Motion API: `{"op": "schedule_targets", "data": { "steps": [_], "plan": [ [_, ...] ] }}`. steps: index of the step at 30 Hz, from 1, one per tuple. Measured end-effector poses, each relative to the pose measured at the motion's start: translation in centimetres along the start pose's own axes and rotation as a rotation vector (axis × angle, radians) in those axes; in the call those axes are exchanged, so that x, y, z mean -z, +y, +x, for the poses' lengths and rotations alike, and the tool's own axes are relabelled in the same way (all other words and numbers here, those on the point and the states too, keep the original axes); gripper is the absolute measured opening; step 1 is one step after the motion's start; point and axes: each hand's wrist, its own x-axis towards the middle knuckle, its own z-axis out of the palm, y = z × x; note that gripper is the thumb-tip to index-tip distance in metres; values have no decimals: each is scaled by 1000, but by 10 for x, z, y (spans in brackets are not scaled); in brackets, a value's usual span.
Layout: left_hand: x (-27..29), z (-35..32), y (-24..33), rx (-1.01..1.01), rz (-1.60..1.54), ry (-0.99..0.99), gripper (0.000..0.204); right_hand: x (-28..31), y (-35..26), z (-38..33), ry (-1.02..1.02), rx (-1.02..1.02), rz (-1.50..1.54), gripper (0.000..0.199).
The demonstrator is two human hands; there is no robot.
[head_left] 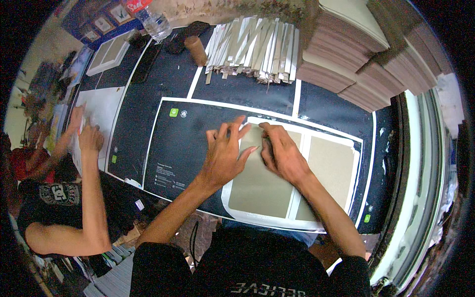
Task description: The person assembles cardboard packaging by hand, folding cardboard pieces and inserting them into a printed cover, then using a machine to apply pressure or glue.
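Observation:
My left hand (221, 154) rests over the left edge of a greyish-tan board panel (260, 190), its fingers spread and its thumb reaching over the panel. On the panel's upper part, my right hand (286, 154) is closed, fingers curled down towards the surface. Something dark shows under those fingers, too hidden to name. A second tan panel (335, 166) lies to the right, with a narrow white strip (299, 195) between the two. White margins fold in around both panels. Beneath them spreads a dark printed sheet (180, 141) with a white border.
Many loose cardboard strips (252, 49) lie at the back beside a brown cylinder (195, 51). Tall stacks of board (341, 44) stand at the back right. A clear plastic bottle (157, 25) is at the back left. On the left, a co-worker's arm (91, 183) reaches over a white sheet (106, 106).

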Motion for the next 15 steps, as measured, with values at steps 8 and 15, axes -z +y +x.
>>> {"op": "schedule_targets", "data": {
  "steps": [8, 15],
  "plan": [
    [-6, 0, 10, 51, 24, -101, 50, -10, -9, -29, -27, 32, -174, 72],
    [-1, -14, 33, 113, -233, 123, 42, -15, -14, -39, 10, 81, -344, 64]
  ]
}}
